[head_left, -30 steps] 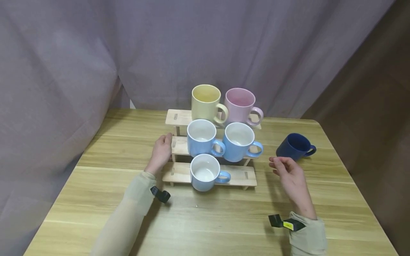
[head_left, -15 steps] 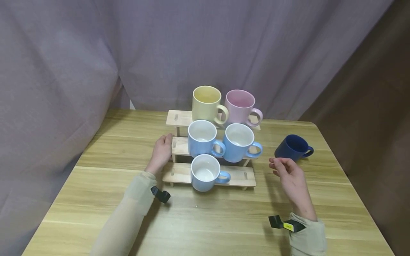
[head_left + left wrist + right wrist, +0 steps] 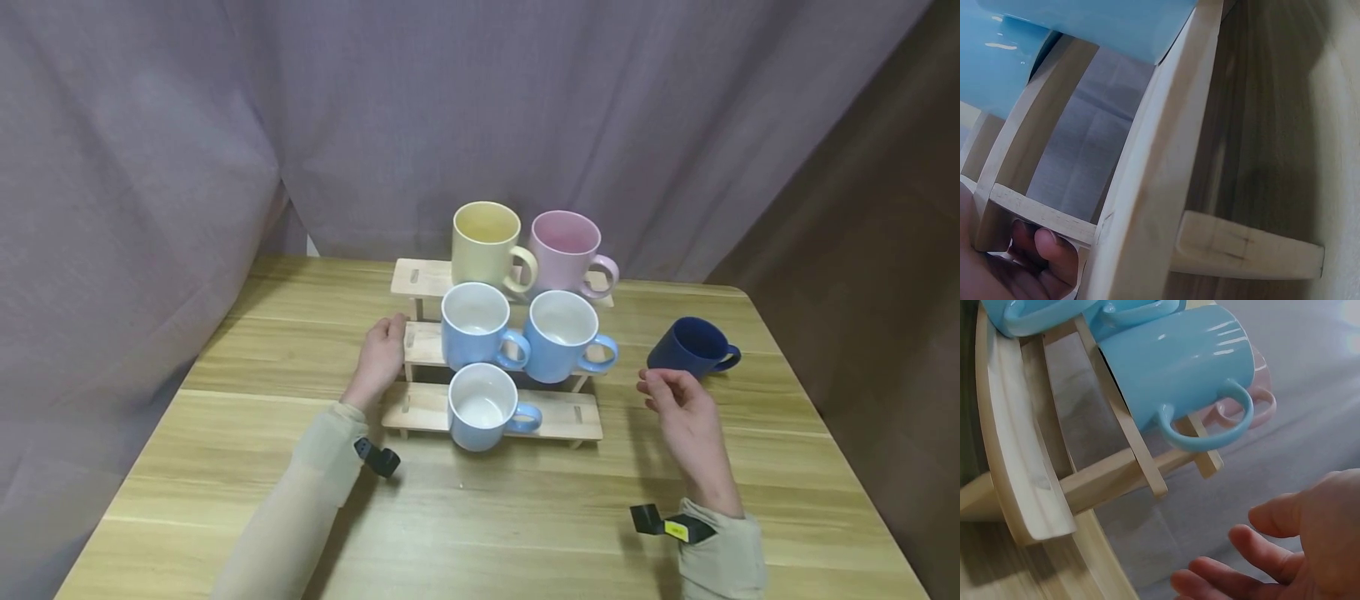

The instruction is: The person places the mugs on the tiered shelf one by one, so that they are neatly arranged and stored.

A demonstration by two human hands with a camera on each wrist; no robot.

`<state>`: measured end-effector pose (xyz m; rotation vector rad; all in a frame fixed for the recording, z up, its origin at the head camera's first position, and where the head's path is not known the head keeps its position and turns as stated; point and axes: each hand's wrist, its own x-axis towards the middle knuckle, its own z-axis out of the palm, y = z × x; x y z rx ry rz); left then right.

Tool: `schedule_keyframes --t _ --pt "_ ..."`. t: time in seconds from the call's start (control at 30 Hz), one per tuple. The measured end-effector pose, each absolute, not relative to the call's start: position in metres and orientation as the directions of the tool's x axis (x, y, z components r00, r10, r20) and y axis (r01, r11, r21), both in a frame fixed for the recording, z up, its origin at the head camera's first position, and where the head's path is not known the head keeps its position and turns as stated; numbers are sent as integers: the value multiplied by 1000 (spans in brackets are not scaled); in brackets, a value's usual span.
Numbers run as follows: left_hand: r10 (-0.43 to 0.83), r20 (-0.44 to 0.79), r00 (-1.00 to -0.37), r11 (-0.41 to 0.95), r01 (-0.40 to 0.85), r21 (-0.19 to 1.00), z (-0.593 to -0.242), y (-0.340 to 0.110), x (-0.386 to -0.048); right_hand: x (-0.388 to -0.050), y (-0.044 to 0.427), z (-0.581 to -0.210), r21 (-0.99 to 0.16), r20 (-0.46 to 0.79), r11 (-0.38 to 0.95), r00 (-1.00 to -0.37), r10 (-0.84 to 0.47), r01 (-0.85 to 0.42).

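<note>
A three-tier wooden rack [image 3: 557,413] stands on the table. My left hand [image 3: 378,358] grips the left end of its middle tier, with fingers curled under the board in the left wrist view. Two light blue mugs, a left one [image 3: 468,337] and a right one [image 3: 555,354], sit on that tier. Another light blue mug [image 3: 474,429] sits on the lowest tier; a yellow mug [image 3: 480,258] and a pink mug [image 3: 558,265] sit on top. My right hand [image 3: 690,425] holds nothing, fingers loosely bent, just in front of a dark blue mug [image 3: 678,354].
The dark blue mug is on the table [image 3: 480,533], right of the rack, its handle pointing right. Behind the table hangs a grey curtain [image 3: 420,108]. A brown cloth [image 3: 885,275] hangs along the right side. Mug handles jut out rightward from the rack.
My right hand has shifted slightly to the right. The left hand stays on the rack, and the mugs keep their places.
</note>
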<state>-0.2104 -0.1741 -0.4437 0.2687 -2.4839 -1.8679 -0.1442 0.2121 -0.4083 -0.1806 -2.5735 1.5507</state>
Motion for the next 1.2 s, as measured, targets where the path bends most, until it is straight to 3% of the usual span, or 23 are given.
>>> schedule_keyframes --t 0.2,0.7,0.9,1.2 --pt "-146 -81 -986 274 -119 954 -444 -174 -210 -148 221 -408 -871 104 490 -959 264 41" --pt "-149 -89 -985 269 -127 955 -442 -172 -208 -166 260 -409 -833 229 541 -821 523 113" --pt "-155 -85 -984 279 -126 952 -442 -173 -208 -172 278 -418 -801 213 585 -853 476 126" --pt "-159 -78 -984 289 -122 949 -442 -173 -209 -185 293 -429 -772 62 606 -925 374 193"
